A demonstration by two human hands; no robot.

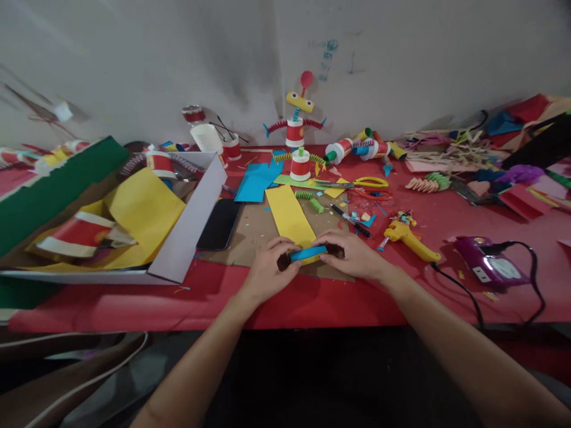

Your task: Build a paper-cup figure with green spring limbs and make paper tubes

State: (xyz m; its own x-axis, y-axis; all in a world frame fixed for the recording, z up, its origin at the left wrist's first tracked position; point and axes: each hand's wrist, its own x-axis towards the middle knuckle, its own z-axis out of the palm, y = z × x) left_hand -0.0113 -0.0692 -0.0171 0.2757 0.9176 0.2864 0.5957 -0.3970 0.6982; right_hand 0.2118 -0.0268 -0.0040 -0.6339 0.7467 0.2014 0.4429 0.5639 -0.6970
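Observation:
Near the table's front edge, my left hand and my right hand grip a small roll-like piece with a blue middle and dark brown ends. My left fingers close around its left end and my right fingers around its right end. Just behind it, a long yellow paper strip lies on the brown cardboard, its near end at my hands. Whether the strip is joined to the roll, I cannot tell. Beside the strip are green folded paper springs and a black pen.
A white box with cups and yellow paper stands left, beside a phone. Cup figures line the wall. Scissors lie behind the pen. At right are a yellow glue gun and a purple power adapter with cords.

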